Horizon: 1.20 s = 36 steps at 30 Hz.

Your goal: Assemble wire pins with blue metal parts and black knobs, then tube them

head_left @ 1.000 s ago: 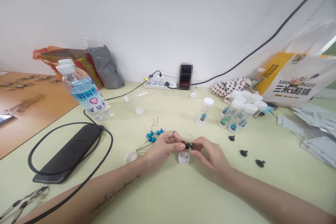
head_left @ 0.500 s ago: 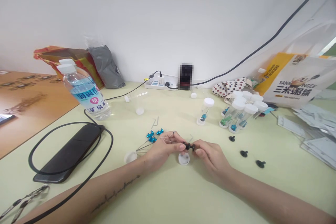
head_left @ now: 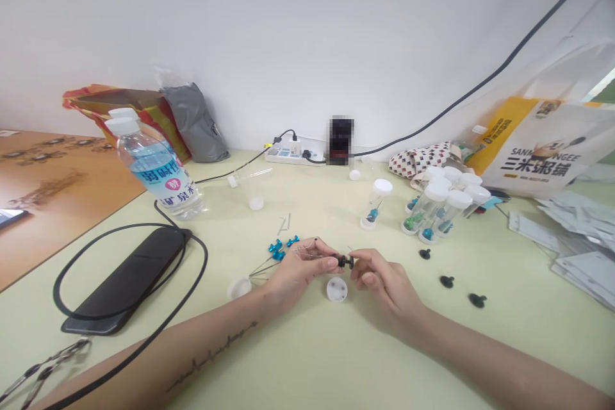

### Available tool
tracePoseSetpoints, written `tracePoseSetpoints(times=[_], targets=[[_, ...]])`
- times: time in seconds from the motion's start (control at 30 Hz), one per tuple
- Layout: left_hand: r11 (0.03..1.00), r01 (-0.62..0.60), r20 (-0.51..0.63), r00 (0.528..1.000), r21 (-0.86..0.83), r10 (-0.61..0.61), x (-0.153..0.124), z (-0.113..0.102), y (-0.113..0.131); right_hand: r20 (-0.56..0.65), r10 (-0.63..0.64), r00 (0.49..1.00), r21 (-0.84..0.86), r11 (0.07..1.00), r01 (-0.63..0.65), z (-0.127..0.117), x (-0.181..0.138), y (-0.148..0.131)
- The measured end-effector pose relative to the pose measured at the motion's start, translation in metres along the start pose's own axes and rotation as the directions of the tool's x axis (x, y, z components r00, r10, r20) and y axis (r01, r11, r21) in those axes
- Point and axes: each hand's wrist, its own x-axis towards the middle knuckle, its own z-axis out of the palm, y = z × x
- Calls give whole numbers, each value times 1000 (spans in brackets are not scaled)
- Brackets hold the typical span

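A small black spool-shaped part is pinched between the thumb and fingertips of my left hand. A thin pale wire or rod with a dark tip shows over those fingers. My right hand is close by at the part's flanged right end, index finger at or near it and thumb apart below. Under the hands a white round cap lies on the table, small dark spots inside it. Several blue metal spools sit behind my left hand. Thin metal rods lean from another white cap.
Clear tubes with white caps stand at the right, one tube apart from them. Black disc-shaped pieces lie near my right arm. A water bottle, a black power bank and its looped cable are at the left.
My right thumb and index finger have parted, and the thumb has come away from the black part's end. My left hand keeps its pinch, nearly in place.
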Motion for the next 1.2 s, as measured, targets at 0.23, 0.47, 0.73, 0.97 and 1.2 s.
tracePoseSetpoints(times=[0.23, 0.47, 0.73, 0.97, 1.2], targets=[[1000, -22, 10, 1000, 16, 22, 0, 1, 1, 5, 7, 1000, -9, 1000, -7, 0, 0, 2], [1000, -7, -4, 1000, 9, 8, 0, 1, 0, 3, 25, 1000, -25, 999, -25, 1, -1, 4], [1000, -20, -19, 1000, -13, 19, 1, -1, -2, 2, 55, 998, -5, 998, -55, 1, -1, 4], [999, -21, -47, 999, -26, 20, 1, 1, 1, 27, 30, 999, -13, 999, -30, 0, -1, 2], [1000, -29, -29, 999, 10, 29, 1, -1, 1, 73, -141, 987, -65, 987, 146, 0, -1, 0]])
